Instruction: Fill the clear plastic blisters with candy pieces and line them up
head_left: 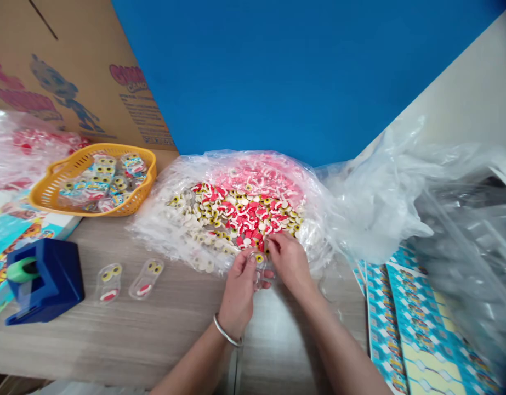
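The left hand (pixel 238 293), with a silver bangle (pixel 226 332) on its wrist, is closed narrowly, its thumb and fingers pinching a clear oblong plastic tray (pixel 259 274). The tray sits tilted just in front of the sweets, between the hands, its long axis running roughly away from the person. A yellow eyeball gummy (pixel 259 258) lies at its far end, though whether in the tray or just behind it is hard to tell. The right hand (pixel 289 262) is curled narrowly beside it, with its fingertips (pixel 272 243) bunched at the edge of a heap of white, yellow and red gummy sweets (pixel 240 216); whether they hold a piece cannot be seen.

A light fingertip pinch would suit pieces this small, and a level hold would keep loose ones from sliding.

The heap lies on a crumpled clear plastic bag (pixel 154 233), with pink-and-white gummies (pixel 259 178) beyond it. On the wooden table (pixel 80 345) to the left lie two clear trays (pixel 127 280), each showing two eyes and a red mouth. Farther left are a yellow plastic basket (pixel 148 184) of packed sweets and a blue tape dispenser (pixel 45 282). Printed blue card strips (pixel 413 312) lie to the right.
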`<state>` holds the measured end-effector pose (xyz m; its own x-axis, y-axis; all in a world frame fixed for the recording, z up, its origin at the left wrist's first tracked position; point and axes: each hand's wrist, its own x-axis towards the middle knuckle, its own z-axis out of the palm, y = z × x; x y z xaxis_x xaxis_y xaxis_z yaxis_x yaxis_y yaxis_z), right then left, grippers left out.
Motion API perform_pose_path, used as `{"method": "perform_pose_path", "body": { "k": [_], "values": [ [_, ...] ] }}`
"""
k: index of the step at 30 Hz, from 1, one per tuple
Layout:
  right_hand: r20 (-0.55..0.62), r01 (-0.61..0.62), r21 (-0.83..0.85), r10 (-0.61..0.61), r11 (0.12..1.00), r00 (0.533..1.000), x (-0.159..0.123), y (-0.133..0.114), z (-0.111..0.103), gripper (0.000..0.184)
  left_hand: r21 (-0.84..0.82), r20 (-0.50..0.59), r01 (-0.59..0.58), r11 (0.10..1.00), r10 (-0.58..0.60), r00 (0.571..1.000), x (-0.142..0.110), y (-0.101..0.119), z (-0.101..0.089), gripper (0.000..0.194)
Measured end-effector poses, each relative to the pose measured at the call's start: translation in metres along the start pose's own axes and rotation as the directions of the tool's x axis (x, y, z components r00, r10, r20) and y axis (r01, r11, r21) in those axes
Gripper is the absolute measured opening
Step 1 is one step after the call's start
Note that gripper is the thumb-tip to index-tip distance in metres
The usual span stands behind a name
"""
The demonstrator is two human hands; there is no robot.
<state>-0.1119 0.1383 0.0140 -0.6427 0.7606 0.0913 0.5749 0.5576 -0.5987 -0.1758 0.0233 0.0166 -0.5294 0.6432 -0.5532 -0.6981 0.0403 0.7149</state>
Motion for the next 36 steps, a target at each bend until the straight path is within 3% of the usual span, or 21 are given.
{"method": "perform_pose_path", "body": {
  "k": [3, 6, 10, 12, 14, 17, 22, 24, 28, 33, 36],
  "values": [
    [0.071, -0.060, -0.186, 0.074, 0.981, 0.995, 0.016, -0.005, 0.002, 0.018, 0.010, -0.006, -0.016, 1.000, 0.016, 1.000, 0.005, 0.000, 0.002, 0.042],
    [0.065, -0.073, -0.175, 0.086, 0.982, 0.994, 0.021, -0.003, 0.001, 0.016, 0.031, 0.000, -0.022, 0.999, 0.022, 1.000, 0.009, 0.000, 0.001, 0.039],
    [-0.003, -0.062, 0.134, 0.063, 0.989, 0.998, 0.010, 0.008, -0.004, 0.013, 0.023, -0.011, -0.041, 0.999, 0.042, 0.999, 0.012, -0.003, 0.000, 0.038],
    [0.075, -0.095, 0.339, 0.073, 0.936, 0.994, 0.000, 0.011, -0.007, 0.011, 0.030, -0.022, -0.049, 0.998, 0.049, 0.999, 0.014, -0.006, 0.000, 0.037],
    [0.184, -0.120, 0.424, 0.044, 0.898, 0.982, -0.008, 0.008, -0.009, 0.010, 0.057, -0.031, -0.070, 0.996, 0.072, 0.997, 0.015, -0.009, 0.000, 0.037],
    [0.211, -0.054, 0.283, -0.007, 0.958, 0.977, -0.016, 0.000, -0.010, 0.010, 0.096, -0.022, -0.128, 0.987, 0.131, 0.991, 0.016, -0.014, -0.001, 0.035],
    [0.054, 0.018, 0.120, -0.025, 0.993, 0.998, -0.007, -0.004, -0.009, 0.011, 0.109, 0.006, -0.122, 0.987, 0.122, 0.993, 0.015, -0.012, 0.001, 0.037],
    [0.020, 0.053, 0.007, -0.053, 0.999, 0.998, 0.003, 0.000, -0.007, 0.020, 0.099, -0.008, -0.094, 0.991, 0.096, 0.995, 0.015, -0.010, 0.002, 0.039],
    [0.062, 0.086, -0.166, -0.077, 0.982, 0.995, 0.022, 0.008, -0.003, 0.026, 0.081, -0.021, -0.078, 0.994, 0.080, 0.997, 0.015, -0.009, 0.004, 0.041],
    [0.027, 0.080, 0.099, -0.083, 0.992, 0.996, 0.021, 0.015, -0.006, 0.011, 0.028, -0.026, -0.064, 0.998, 0.065, 0.998, 0.015, -0.007, 0.004, 0.039],
    [0.057, 0.007, 0.277, -0.024, 0.961, 0.998, 0.008, 0.015, -0.006, 0.005, -0.037, 0.009, -0.055, 0.998, 0.055, 0.998, 0.013, -0.004, 0.005, 0.038]
  ]
}}
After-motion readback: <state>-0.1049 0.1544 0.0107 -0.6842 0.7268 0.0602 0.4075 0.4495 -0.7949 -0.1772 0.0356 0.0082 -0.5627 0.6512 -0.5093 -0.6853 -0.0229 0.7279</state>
